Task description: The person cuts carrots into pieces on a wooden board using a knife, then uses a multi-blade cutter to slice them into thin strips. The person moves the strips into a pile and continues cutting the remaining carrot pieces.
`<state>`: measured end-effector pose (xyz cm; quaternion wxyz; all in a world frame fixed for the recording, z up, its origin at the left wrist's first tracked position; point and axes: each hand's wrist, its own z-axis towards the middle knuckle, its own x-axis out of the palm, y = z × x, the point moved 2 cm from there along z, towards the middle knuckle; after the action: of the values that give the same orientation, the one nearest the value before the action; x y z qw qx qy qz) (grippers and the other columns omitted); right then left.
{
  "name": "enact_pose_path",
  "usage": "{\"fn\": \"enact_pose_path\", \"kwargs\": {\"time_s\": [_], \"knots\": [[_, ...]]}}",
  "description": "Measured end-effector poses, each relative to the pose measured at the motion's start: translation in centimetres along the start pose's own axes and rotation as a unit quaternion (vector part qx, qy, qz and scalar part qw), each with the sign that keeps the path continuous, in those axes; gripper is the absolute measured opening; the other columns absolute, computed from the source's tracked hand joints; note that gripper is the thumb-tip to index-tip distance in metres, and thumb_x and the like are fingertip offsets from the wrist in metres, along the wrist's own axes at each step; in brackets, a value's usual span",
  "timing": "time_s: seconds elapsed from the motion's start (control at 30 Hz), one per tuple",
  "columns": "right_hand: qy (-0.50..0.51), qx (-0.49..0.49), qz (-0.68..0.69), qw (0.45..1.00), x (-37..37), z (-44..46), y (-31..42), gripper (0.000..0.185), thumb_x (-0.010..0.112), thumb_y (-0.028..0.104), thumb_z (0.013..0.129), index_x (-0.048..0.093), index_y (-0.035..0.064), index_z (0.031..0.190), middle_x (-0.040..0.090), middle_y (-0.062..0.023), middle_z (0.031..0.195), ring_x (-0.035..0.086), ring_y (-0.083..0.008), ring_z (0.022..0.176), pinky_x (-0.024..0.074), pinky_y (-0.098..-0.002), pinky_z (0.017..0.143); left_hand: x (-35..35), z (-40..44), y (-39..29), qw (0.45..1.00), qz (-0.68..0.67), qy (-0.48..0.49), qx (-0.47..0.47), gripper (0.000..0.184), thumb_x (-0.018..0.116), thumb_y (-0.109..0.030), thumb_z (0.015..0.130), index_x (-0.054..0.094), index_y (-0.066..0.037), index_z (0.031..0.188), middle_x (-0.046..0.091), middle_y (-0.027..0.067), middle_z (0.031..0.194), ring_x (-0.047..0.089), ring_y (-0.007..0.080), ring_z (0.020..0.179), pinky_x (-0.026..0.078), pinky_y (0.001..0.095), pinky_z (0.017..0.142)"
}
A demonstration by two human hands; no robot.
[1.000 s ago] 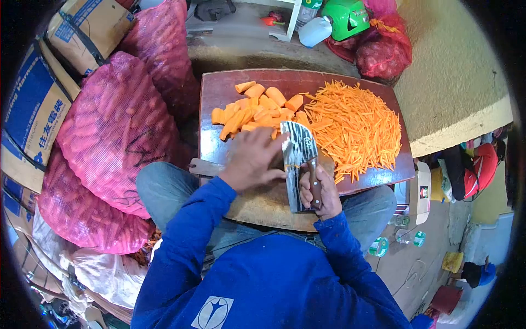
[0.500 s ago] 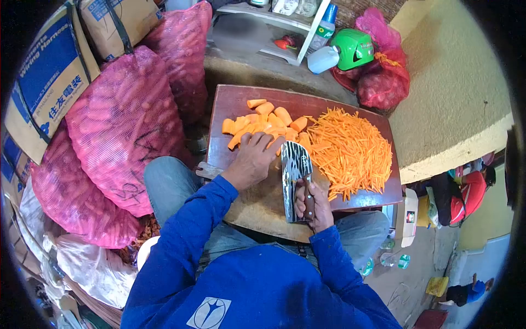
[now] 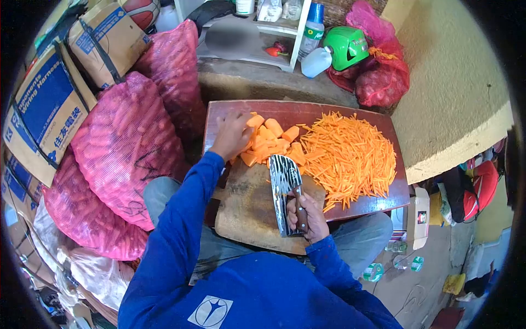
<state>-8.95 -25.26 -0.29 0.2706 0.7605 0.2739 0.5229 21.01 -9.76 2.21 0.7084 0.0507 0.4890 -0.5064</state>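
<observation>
My right hand (image 3: 311,218) is wrapped around the wooden handle of a broad cleaver (image 3: 280,186). Its blade is dark with pale streaks and lies over a worn wooden cutting board (image 3: 241,203), pointing away from me. At the left edge of a pile of peeled carrot chunks (image 3: 269,143) is my left hand (image 3: 233,134), slightly blurred, its fingers bent and apart against the pieces. It covers some of them. To the right of the chunks lies a large heap of carrot sticks (image 3: 353,159).
A reddish-brown table (image 3: 285,109) carries the carrots. Full pink mesh sacks (image 3: 123,148) and strapped cardboard boxes (image 3: 46,115) crowd the left. Behind stand a white shelf (image 3: 274,57), a green container (image 3: 346,48) and a red mesh bag (image 3: 383,82). A wall (image 3: 455,93) rises at right.
My left hand has moved left and away from me, from beside the blade to the pile's left edge. The cleaver has shifted slightly toward me, uncovering more of the board. The view has tilted a little.
</observation>
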Motion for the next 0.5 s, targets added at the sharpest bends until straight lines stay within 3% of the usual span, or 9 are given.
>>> {"fn": "enact_pose_path", "kwargs": {"time_s": [0.07,0.13,0.23,0.37,0.5], "knots": [[0.004,0.004,0.008,1.000,0.1,0.1,0.0,0.046,0.060,0.034,0.109,0.052,-0.0035,0.134,0.058,-0.0096,0.084,0.060,-0.0170,0.061,0.0514,-0.0319,0.047,0.3,2.0,0.1,0.999,0.020,0.024,-0.014,0.045,0.072,-0.015,0.089,0.068,-0.012,0.133,0.069,0.0162,0.128,0.062,0.0360,0.124,0.039,0.0575,0.101],[0.008,0.003,0.006,1.000,0.2,0.2,0.1,0.045,0.060,0.035,0.109,0.053,-0.0028,0.134,0.058,-0.0089,0.084,0.061,-0.0165,0.060,0.0519,-0.0319,0.048,1.7,3.4,0.6,0.982,0.086,0.140,-0.094,0.043,0.074,-0.030,0.091,0.069,-0.012,0.130,0.071,0.0172,0.128,0.066,0.0394,0.119,0.038,0.0617,0.104],[0.000,0.021,0.008,1.000,0.0,0.1,-0.1,0.045,0.061,0.037,0.108,0.054,0.0005,0.133,0.060,-0.0048,0.082,0.063,-0.0142,0.060,0.0538,-0.0306,0.049,3.1,4.5,0.7,0.977,0.106,0.167,-0.075,0.046,0.077,-0.034,0.087,0.070,-0.012,0.127,0.070,0.0199,0.128,0.066,0.0410,0.117,0.037,0.0653,0.105],[0.002,0.022,0.002,1.000,0.0,0.1,-0.1,0.045,0.061,0.038,0.108,0.054,0.0009,0.133,0.060,-0.0046,0.082,0.063,-0.0141,0.059,0.0542,-0.0308,0.050,4.9,4.4,1.2,0.981,0.142,0.127,-0.037,0.044,0.077,-0.031,0.085,0.070,-0.011,0.124,0.071,0.0218,0.123,0.065,0.0416,0.119,0.037,0.0658,0.105],[0.005,0.021,0.006,1.000,0.0,0.2,0.0,0.045,0.062,0.037,0.108,0.054,-0.0003,0.133,0.059,-0.0074,0.083,0.063,-0.0162,0.060,0.0535,-0.0330,0.049,5.2,5.1,0.9,0.964,0.199,0.178,-0.005,0.039,0.072,-0.027,0.082,0.075,-0.011,0.117,0.071,0.0218,0.115,0.063,0.0406,0.118,0.038,0.0634,0.103]]}}
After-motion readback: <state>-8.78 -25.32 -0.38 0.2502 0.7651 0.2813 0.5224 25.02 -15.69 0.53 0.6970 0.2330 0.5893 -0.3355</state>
